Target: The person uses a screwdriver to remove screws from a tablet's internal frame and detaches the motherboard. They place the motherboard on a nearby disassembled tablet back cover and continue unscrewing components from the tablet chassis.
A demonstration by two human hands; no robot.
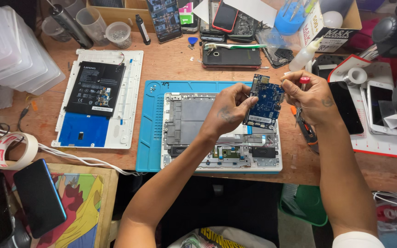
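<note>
The blue circuit board [266, 102] is held upright at centre frame, above the opened laptop shell [221, 133] on the blue mat [149, 133]. The left hand [228, 112] pinches its left edge; the right hand [311, 98] grasps a red-capped screwdriver [301, 98] beside the board's right edge. A loose pinch could drop it onto the shell, and the tip might scratch components.

bare forearms, white right sleeve [357, 239]
</note>
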